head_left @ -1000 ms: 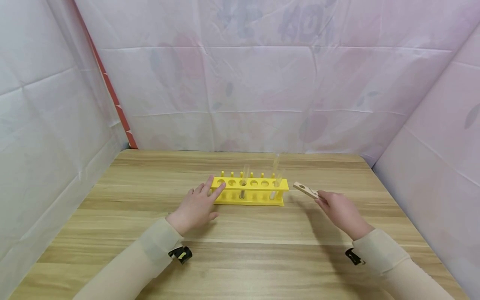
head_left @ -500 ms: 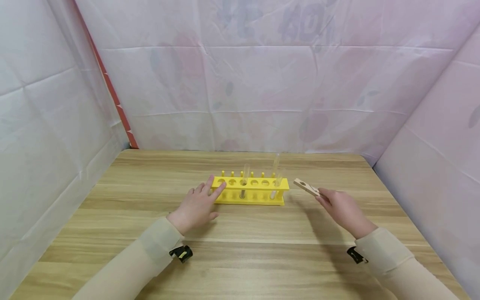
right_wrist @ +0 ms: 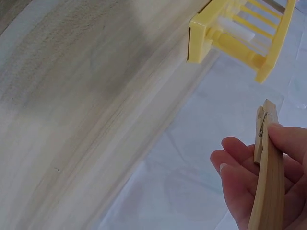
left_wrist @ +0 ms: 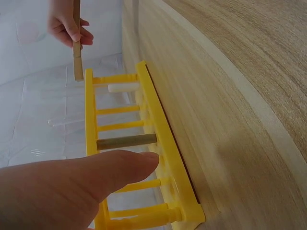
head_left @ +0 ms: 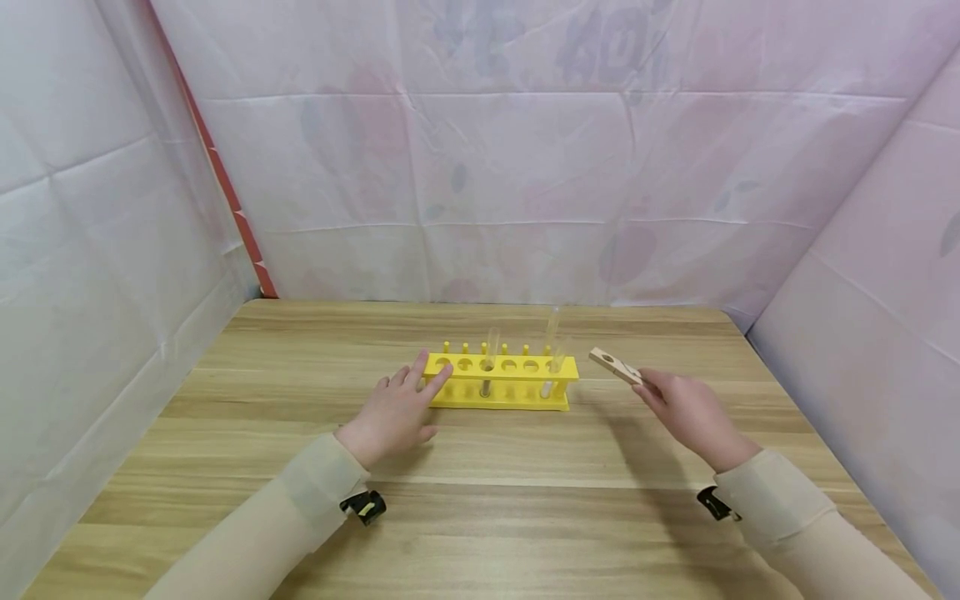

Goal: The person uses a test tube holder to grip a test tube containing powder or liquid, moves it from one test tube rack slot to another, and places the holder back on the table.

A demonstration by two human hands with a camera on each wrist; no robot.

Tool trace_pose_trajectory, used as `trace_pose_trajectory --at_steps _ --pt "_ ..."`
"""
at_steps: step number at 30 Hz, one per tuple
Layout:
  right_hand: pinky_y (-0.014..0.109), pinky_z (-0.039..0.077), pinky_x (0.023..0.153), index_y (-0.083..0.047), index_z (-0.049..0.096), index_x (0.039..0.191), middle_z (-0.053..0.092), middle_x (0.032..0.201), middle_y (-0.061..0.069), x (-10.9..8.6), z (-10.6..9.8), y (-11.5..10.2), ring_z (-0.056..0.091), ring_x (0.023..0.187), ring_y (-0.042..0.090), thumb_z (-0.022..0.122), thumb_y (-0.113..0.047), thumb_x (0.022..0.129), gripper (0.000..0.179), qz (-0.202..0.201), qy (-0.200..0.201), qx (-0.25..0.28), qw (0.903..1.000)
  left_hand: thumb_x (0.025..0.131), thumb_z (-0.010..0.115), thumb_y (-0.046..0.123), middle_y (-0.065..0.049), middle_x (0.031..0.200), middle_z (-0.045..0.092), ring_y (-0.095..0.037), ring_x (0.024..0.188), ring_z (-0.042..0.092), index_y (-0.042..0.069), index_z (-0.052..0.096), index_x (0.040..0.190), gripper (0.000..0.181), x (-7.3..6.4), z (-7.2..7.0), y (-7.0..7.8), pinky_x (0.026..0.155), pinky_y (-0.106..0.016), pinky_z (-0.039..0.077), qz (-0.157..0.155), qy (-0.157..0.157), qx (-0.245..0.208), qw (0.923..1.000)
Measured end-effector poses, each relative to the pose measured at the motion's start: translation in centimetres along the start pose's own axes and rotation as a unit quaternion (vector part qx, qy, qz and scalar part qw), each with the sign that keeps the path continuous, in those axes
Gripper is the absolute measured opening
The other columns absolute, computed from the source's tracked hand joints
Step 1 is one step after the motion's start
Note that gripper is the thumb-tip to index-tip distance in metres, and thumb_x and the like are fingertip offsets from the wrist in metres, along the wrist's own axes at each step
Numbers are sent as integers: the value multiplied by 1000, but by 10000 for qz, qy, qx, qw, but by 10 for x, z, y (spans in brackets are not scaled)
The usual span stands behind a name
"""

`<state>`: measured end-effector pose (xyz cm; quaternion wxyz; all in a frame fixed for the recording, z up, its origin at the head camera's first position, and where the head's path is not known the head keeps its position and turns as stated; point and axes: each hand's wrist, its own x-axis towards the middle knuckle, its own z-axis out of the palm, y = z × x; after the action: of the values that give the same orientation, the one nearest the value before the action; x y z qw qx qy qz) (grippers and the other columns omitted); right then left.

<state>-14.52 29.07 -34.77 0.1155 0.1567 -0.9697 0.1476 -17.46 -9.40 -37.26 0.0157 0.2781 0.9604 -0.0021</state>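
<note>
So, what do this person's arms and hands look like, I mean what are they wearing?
The left sleeve and right sleeve are long and pale beige. A small black piece shows under each wrist: the left piece bears a yellowish mark; the right piece is partly hidden. Both hands are bare.

A wooden table with streaky grain and rounded far corners fills the lower part of the head view. Creased pale sheets rise behind it and on both sides, printed with faint pink patches and lettering (too washed out to read). A red strip slants down at the back left.
</note>
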Motion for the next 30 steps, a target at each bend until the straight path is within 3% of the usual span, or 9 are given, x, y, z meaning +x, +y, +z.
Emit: trace_pose_trajectory --at_steps 8,30 --pt "27 29 45 -1 60 88 42 57 -4 0 -5 -2 33 48 10 59 -7 90 7 -45 54 -41 10000 84 66 43 -22 152 13 -43 123 40 19 17 151 86 0 -2 1 96 -56 37 -10 -44 -8 10000" --pt "24 24 44 -9 55 76 35 55 -9 1 -13 -10 27 47 6 64 -6 86 13 -532 587 -159 9967 83 67 42 -23 152 13 -43 122 42 18 18 150 87 -1 -6 2 96 -56 37 -15 -104 46 9999"
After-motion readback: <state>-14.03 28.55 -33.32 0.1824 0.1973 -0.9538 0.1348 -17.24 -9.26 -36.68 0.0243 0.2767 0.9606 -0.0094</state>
